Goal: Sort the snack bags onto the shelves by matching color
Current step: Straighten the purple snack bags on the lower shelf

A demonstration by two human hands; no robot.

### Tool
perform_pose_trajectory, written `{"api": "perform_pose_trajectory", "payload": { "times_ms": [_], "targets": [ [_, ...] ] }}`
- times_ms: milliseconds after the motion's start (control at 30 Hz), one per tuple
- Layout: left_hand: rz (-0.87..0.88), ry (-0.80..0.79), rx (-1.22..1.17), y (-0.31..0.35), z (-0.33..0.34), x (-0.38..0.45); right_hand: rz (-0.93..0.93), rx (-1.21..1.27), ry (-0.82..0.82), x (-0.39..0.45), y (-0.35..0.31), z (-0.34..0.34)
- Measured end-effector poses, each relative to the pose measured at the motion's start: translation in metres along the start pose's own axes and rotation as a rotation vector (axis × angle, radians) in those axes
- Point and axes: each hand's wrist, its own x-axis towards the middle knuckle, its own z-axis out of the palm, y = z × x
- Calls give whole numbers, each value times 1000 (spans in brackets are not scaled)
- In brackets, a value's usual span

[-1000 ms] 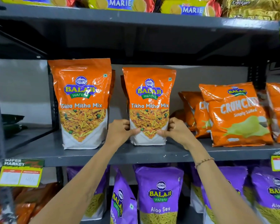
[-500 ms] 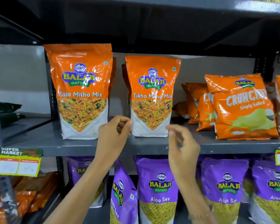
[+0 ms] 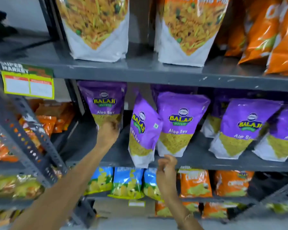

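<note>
Purple Aloo Sev bags fill the middle shelf (image 3: 206,165). My left hand (image 3: 107,135) lies against the bottom of the leftmost purple bag (image 3: 103,103), fingers covering its base; motion blur hides whether they grip it. A second purple bag (image 3: 143,130) leans tilted at the shelf's front edge, against an upright one (image 3: 178,123). My right hand (image 3: 166,171) is just below that edge, under these two bags, its fingers curled together and holding nothing. Two orange Tikha Mitha Mix bags (image 3: 96,27) (image 3: 188,30) stand on the shelf above.
Orange chip bags (image 3: 273,35) sit at the upper right. More purple bags (image 3: 239,128) stand to the right. Blue bags (image 3: 126,181) and orange bags (image 3: 194,183) are on the lower shelf. A yellow price tag (image 3: 28,83) and a grey slotted upright (image 3: 25,140) are at the left.
The view has dropped from the orange shelf to the purple one. Both hands came down from the Tikha Mitha Mix bag; the left now reaches the leftmost purple bag.
</note>
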Motion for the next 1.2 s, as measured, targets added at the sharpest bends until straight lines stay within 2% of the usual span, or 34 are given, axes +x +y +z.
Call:
{"api": "perform_pose_trajectory", "payload": {
  "times_ms": [100,167,267,400,467,533,600,733,900,1033,1200],
  "targets": [
    [33,-345,224,-26,19,25,89,-40,-214,17,15,14],
    [89,-464,265,-25,24,30,167,78,-255,26,15,24],
    [180,-597,200,-14,33,31,186,90,-214,31,13,42],
    [149,-724,84,-25,35,39,137,-68,-74,29,10,55],
    [146,-767,84,-34,28,38,109,-50,-13,31,13,60],
    [102,-792,-53,-43,16,34,93,11,-6,33,12,65],
    [70,-774,-140,-59,1,32,102,67,-81,35,9,73],
    [-12,-592,-286,-93,-29,31,127,86,-322,52,8,99],
    [-72,-444,-327,-133,-44,33,121,92,-520,78,-8,129],
    [-131,-330,-253,-143,-48,37,124,82,-560,87,-5,145],
    [-130,-361,-220,-136,-47,37,140,47,-575,86,-2,143]
  ]
}}
